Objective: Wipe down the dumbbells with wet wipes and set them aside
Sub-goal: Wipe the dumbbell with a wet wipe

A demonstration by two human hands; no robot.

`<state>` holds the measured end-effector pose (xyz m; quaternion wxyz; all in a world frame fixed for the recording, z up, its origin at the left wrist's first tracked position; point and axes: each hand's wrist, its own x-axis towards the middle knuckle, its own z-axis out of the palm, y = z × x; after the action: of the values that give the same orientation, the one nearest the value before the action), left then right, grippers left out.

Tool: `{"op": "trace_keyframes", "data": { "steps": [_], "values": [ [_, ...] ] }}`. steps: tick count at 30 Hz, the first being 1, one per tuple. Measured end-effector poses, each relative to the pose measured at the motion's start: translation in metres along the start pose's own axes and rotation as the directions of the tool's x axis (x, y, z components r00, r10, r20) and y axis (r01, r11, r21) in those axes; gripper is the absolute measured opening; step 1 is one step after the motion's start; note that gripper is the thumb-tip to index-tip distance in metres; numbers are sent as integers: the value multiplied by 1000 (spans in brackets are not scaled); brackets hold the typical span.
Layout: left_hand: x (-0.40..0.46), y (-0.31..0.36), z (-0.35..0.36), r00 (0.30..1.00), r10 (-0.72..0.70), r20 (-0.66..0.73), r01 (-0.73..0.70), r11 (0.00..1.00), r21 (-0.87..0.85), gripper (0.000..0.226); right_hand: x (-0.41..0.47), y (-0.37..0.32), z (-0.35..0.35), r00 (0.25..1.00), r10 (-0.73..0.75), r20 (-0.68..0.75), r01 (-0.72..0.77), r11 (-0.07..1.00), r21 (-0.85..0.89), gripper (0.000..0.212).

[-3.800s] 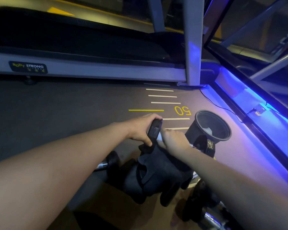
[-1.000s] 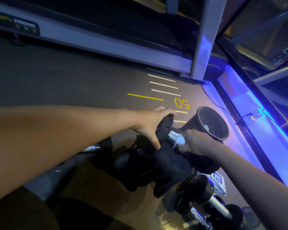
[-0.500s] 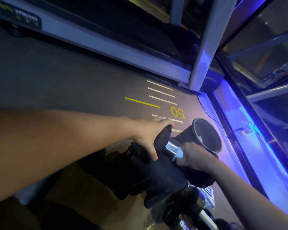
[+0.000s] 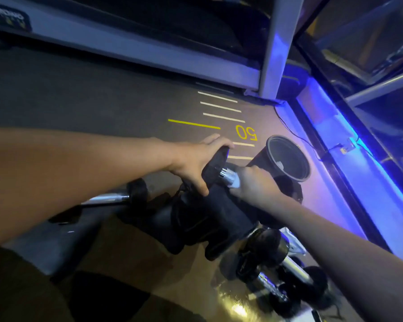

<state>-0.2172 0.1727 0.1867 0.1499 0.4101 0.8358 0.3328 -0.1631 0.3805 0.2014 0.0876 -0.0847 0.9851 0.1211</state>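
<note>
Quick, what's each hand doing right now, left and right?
Left hand: gripping the black end weight of the chrome-handled dumbbell.
Right hand: curled round that dumbbell's handle, holding a white wet wipe against it.

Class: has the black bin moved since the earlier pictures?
No. The black bin keeps its spot just right of the yellow "50" floor marking; only the camera shifted.
</note>
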Motion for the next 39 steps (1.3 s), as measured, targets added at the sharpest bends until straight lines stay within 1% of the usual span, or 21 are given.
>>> {"op": "trace_keyframes", "data": {
  "steps": [3,5,6,8,10,11,14,17,19,21,23,24,27,28,29,31,34,36,37,39],
  "values": [
    [-1,0,-1,1000,-6,-5,6,1000,-19,116,-2,-7,2,998,-15,-69,14,1000,-13,43],
    [-2,1,-3,1000,-27,0,27,999,-31,116,-4,-10,-2,996,-20,-90,21,1000,11,41],
    [-2,1,-5,999,-37,6,38,999,-36,116,-2,-11,-5,997,-29,-69,31,999,25,39],
    [-3,1,-7,998,-58,21,59,997,-46,116,9,-16,-11,998,-52,34,48,991,125,31],
    [-3,2,-7,997,-68,33,69,997,-24,116,21,-24,-20,987,-56,148,21,974,227,24],
    [-3,2,-7,997,-66,33,66,998,-5,116,25,-27,-22,984,-52,173,8,968,249,24],
    [-3,1,-6,997,-66,32,66,998,7,115,28,-29,-24,981,-51,185,13,980,200,27],
    [-2,2,-7,998,-63,30,64,998,-10,114,23,-19,-25,963,-21,268,-31,982,187,17],
    [0,0,-8,998,-58,28,59,998,-31,114,16,-7,-26,957,10,289,-54,988,147,19],
    [1,-2,-9,998,-57,26,59,997,-44,115,8,7,-24,964,31,264,-46,998,49,18],
    [0,-2,-9,998,-61,19,62,997,-35,114,-1,12,-25,968,47,248,-30,997,-72,41],
    [-1,-1,-9,998,-59,15,59,998,-28,114,-4,13,-26,968,45,245,-15,992,-124,46],
    [-2,-2,-6,999,-51,10,51,998,-22,115,-11,16,-32,970,12,242,57,960,-275,34],
    [-3,-2,-6,999,-53,11,54,998,-25,115,-14,20,-34,968,23,250,61,944,-325,39],
    [-3,-4,-6,998,-58,12,58,998,-29,116,-15,24,-35,961,55,273,52,928,-368,49],
    [-3,-6,-5,998,-60,-3,59,997,-48,119,-18,36,-34,949,100,298,26,919,-393,63],
    [1,-11,-2,996,-87,-26,83,987,-135,133,-21,43,-35,947,95,306,3,952,-305,61],
    [-1,-14,6,990,-138,7,136,960,-247,143,-23,45,-33,962,89,259,-10,956,-294,55],
    [-2,-16,13,988,-151,35,154,923,-352,145,-24,44,-31,969,91,231,-20,956,-293,52],
    [-7,-19,30,990,-128,57,137,810,-570,133,-28,41,-30,978,88,190,-30,957,-289,51]
  ]
}}
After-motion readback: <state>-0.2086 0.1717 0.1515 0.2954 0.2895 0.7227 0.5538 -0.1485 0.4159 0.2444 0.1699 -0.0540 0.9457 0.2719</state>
